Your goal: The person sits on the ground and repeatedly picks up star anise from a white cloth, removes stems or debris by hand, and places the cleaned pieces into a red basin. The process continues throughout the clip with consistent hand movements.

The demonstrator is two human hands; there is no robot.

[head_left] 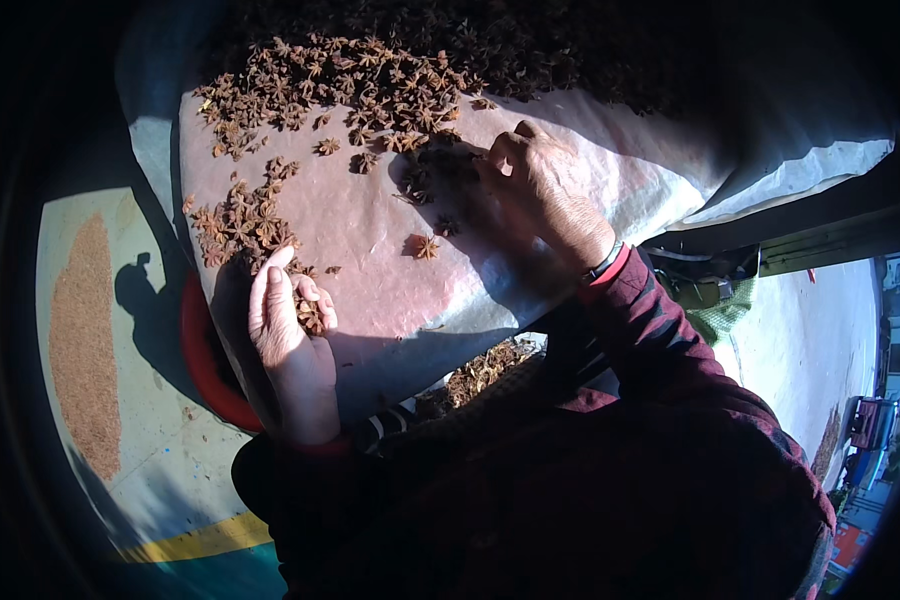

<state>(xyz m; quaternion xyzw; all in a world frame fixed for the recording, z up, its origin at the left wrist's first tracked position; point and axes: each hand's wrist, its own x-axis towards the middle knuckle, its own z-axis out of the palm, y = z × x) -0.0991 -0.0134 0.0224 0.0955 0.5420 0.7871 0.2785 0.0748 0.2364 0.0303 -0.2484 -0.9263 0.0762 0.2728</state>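
Note:
Dried star anise (330,75) lies in a large heap across the far part of a pale cloth-like sheet (367,277). My left hand (289,360) is cupped at the sheet's left edge, with a few star anise pods (310,315) held in the palm. Its fingertips touch a smaller star anise pile (244,217). Over the sheet's middle, my right hand (544,184) has its fingers curled down beside shaded pods; the fingertips are partly hidden, so whether they pinch anything is unclear. One loose star anise (425,247) sits between the hands.
Beneath the sheet's left edge stands a red tub (206,367). Brown material (86,352) is spread on the floor at left. More brown plant bits (487,367) show below the near edge. A green woven sack (729,311) is at right, and a vehicle (866,427) farther off.

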